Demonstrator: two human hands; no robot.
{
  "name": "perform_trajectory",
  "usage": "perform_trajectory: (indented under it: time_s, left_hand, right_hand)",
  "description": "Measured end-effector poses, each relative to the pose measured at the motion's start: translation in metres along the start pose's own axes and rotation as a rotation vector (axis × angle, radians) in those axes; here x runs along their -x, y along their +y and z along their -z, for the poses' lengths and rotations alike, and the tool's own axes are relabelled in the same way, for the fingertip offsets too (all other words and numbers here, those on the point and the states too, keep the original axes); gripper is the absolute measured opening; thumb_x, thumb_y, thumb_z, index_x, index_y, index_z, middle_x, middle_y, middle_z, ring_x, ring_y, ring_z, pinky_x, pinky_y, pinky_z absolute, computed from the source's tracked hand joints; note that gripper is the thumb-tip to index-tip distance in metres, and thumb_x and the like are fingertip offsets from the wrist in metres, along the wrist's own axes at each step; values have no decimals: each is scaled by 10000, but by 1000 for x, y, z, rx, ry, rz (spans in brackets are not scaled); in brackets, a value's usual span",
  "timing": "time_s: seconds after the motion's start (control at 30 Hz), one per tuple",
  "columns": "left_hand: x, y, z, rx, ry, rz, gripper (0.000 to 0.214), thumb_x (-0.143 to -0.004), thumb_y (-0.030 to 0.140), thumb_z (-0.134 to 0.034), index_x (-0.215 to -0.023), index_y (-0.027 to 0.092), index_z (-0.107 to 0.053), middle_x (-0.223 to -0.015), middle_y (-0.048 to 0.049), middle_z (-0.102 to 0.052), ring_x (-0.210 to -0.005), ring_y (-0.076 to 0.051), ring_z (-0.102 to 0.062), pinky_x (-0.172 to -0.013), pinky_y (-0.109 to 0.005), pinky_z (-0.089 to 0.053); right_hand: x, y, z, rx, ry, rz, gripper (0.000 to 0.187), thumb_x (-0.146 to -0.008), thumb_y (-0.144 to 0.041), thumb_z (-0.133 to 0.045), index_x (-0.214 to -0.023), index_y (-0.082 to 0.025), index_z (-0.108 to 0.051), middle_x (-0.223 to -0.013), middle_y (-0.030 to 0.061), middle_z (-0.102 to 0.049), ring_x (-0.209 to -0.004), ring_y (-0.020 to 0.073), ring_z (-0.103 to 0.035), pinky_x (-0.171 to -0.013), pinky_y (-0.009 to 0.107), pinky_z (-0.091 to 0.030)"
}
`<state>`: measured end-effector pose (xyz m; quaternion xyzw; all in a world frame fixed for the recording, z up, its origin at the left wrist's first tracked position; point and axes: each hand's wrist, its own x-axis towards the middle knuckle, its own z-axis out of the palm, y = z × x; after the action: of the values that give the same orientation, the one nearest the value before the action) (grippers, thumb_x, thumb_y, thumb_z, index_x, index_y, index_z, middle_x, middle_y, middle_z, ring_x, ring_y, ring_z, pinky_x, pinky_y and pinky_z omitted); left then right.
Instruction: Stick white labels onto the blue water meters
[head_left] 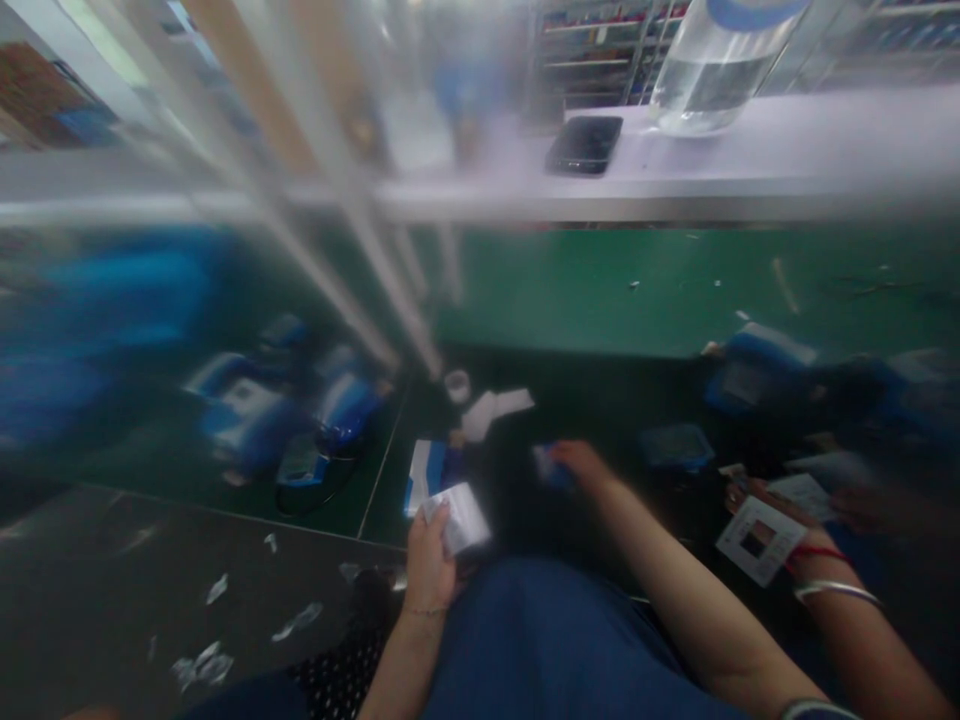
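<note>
- Head: left hand (431, 555) pinches white packet (459, 518), 6 o'clock; light thumb pressure should avoid creasing.
- Right hand (583, 463) at small blue item (553, 467), 5 o'clock; blurred, can't tell grip. Slower, squarer handling probably helps.

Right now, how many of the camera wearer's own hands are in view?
2. The left hand is at lower centre, holding a pale packet; the right hand is farther right, at a small blue item, too blurred to tell its grip.
</note>
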<state>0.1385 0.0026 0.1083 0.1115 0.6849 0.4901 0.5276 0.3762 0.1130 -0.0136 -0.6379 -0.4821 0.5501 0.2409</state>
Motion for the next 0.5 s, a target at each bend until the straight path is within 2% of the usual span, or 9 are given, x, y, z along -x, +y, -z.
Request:
perform_trajectory:
  time_s: [0.13,0.33,0.5]
  left_hand:
    - [1,3,-1,29,-22,-7,229,-656,220,-607,-866,143,-555,-730,-53,-629,-628,-139,-591,-560,-227,-447]
    - [-1,2,-5,29,-26,1,274,-656,259,-603,-897,137,-556,-691,-48,-620,-582,-158,-588,-527,-259,-459]
    - [-3,0,-4,122,-46,19,251,-632,231,-603,-857,127,-562,-679,-46,-615,-597,-156,-592,-575,-269,-477]
  right_hand:
    - [-5,2,1,25,14,6,190,-592,-228,-554,-700,-98,-640,-713,62,-643,-654,151,-566,-578,226,-406]
    - [-6,2,1,78,28,4,171,-616,-222,-559,-701,-112,-659,-735,59,-658,-646,150,-576,-562,217,-405]
    - [-3,-2,-1,139,39,7,174,-648,-191,-523,-718,-104,-656,-719,61,-650,-650,149,-578,-569,214,-405]
